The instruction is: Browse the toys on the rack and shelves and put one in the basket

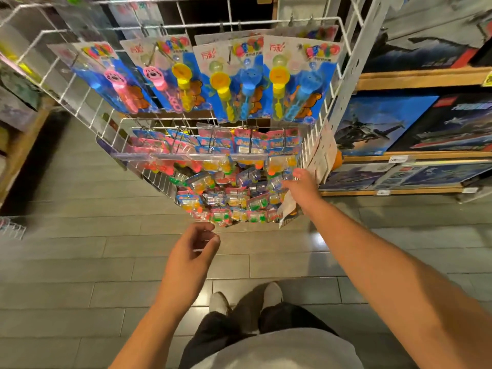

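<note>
A white wire rack [66,86] stands in front of me. Blue bubble-wand cards [239,83] hang along its top row, and several small blister packs of colourful toys [223,193] hang on the rows below. My right hand [302,186] reaches into the lower right of the rack, its fingers among the small packs; whether it grips one I cannot tell. My left hand [194,251] hovers just below the lowest packs with loosely curled fingers and holds nothing. No basket is in view.
Wooden shelves [415,79] at the right carry large boxed model kits [399,123]. More shelving [18,145] stands at the left edge. A grey tiled floor [93,262] lies under the rack, with my shoes [247,296] below my hands.
</note>
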